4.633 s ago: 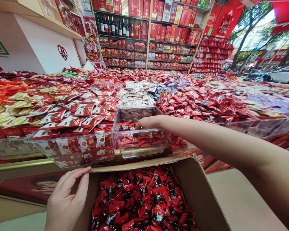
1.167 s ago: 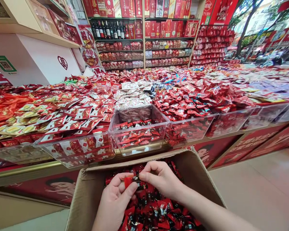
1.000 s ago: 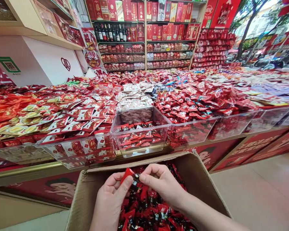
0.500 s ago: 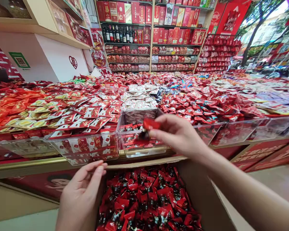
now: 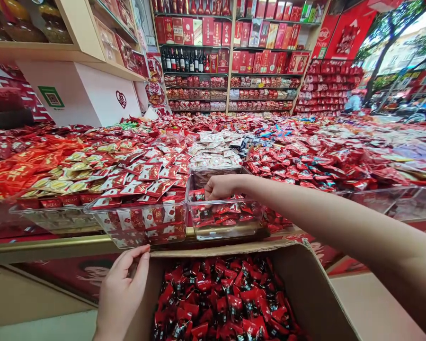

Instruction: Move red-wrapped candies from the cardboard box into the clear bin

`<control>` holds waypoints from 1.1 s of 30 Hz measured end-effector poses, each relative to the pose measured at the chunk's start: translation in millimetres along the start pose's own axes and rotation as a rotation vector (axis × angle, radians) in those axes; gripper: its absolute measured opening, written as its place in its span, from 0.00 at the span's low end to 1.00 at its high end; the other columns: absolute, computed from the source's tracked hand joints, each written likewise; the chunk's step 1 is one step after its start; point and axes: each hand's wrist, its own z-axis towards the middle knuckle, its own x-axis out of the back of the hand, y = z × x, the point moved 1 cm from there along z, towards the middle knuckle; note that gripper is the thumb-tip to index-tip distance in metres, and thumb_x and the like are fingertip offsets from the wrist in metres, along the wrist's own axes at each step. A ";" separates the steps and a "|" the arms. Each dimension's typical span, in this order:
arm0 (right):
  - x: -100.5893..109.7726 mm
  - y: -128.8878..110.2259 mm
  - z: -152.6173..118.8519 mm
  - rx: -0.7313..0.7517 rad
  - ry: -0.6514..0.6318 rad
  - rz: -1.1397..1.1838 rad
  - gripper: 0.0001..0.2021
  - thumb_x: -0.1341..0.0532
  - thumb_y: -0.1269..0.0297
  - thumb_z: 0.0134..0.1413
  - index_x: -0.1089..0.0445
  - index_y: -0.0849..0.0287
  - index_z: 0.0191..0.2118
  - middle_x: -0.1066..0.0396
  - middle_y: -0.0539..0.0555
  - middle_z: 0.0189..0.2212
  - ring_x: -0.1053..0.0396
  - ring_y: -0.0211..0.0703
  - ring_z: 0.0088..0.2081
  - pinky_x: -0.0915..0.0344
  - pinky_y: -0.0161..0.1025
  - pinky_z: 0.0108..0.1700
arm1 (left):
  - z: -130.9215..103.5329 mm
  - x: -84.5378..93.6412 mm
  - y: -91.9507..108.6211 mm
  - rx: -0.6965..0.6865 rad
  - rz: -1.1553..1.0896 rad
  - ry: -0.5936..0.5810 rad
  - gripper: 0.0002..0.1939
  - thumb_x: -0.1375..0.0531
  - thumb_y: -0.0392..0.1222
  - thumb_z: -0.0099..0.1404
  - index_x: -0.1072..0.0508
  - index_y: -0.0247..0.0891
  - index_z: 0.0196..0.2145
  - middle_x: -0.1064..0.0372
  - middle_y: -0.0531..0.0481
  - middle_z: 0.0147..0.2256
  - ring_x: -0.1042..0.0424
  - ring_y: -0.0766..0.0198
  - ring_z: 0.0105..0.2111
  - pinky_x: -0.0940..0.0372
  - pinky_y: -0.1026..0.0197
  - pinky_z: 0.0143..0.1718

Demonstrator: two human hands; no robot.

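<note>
My right hand (image 5: 222, 188) reaches into a clear plastic bin (image 5: 227, 232), its fingers closed at a red and black packet (image 5: 199, 194) near the bin's left side. More such packets lie in the bin's lower part. My left hand (image 5: 122, 284) is at the left rim of an open cardboard box (image 5: 315, 289), thumb and forefinger curled close together at the box's corner; whatever they grip is too small to tell. Many red and black wrapped candies (image 5: 220, 303) fill the box's bottom.
Left of the bin stands another clear bin (image 5: 138, 225) heaped with red and white packets (image 5: 151, 170). Heaps of wrapped sweets (image 5: 305, 161) spread to the right. Shelves (image 5: 230, 57) with boxes and bottles rise behind. A person (image 5: 354, 102) is far off at the right.
My right hand has moved from above the bin's front down into it with the red and black packet. My left hand stays near the box's corner. The view has shifted slightly.
</note>
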 end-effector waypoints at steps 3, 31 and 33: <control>-5.8 1.7 -0.7 -0.040 -0.123 0.030 0.11 0.34 0.62 0.30 0.34 0.64 0.21 0.32 0.49 0.19 0.34 0.35 0.25 0.37 0.35 0.29 | 0.7 -1.5 -0.5 -0.016 -0.007 -0.002 0.10 0.46 0.45 0.56 0.32 0.42 0.36 0.33 0.49 0.38 0.35 0.58 0.40 0.43 0.60 0.44; -11.6 0.8 -4.9 -0.071 -0.410 0.144 0.14 0.33 0.65 0.27 0.33 0.63 0.27 0.32 0.48 0.26 0.32 0.35 0.30 0.37 0.33 0.33 | -52.0 -57.6 13.2 -0.307 0.316 -0.937 0.22 0.49 0.32 0.54 0.35 0.38 0.48 0.36 0.40 0.48 0.38 0.52 0.48 0.43 0.53 0.47; -11.2 0.1 -6.4 -0.055 -0.401 0.127 0.14 0.33 0.65 0.28 0.33 0.63 0.27 0.32 0.49 0.26 0.32 0.36 0.30 0.37 0.33 0.33 | -55.1 -70.0 10.4 -0.258 0.396 -0.974 0.25 0.48 0.28 0.47 0.32 0.35 0.45 0.33 0.37 0.45 0.36 0.47 0.45 0.41 0.48 0.43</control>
